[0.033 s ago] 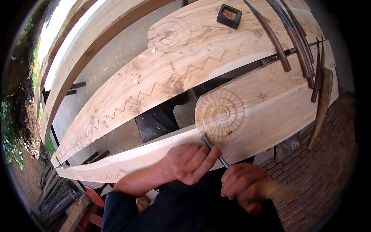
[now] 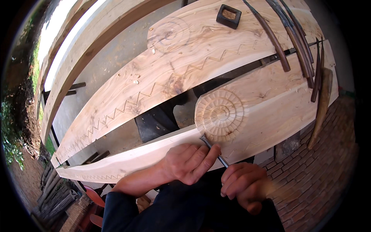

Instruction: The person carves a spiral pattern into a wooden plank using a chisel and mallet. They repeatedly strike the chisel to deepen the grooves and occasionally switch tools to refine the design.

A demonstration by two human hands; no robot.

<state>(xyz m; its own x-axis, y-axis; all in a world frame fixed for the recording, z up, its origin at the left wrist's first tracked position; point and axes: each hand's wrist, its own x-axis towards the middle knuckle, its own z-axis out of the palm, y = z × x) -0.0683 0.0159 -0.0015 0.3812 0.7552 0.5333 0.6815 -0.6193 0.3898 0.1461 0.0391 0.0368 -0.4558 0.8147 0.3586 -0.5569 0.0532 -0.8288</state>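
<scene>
A metal chisel [image 2: 208, 142] meets the pale board [image 2: 282, 112] at the lower-left edge of a carved ringed rosette [image 2: 222, 113]. My left hand [image 2: 191, 162] is closed on its shaft near the blade, resting by the board's near edge. Farther down the tool, my right hand [image 2: 241, 185] grips it with curled fingers, below and right of my left. The handle is mostly hidden in that hand. Behind, a second board [image 2: 127, 92] bears a zigzag line and a faint circle [image 2: 169, 34].
Several long-handled tools [image 2: 293, 38] and a tapered wooden piece [image 2: 320, 112] lie at right. A small dark block [image 2: 229, 16] sits on the far board. Curved timbers [image 2: 77, 50] arch at upper left. Stacked branches [image 2: 54, 193] are at lower left; brick paving [image 2: 309, 178] is at lower right.
</scene>
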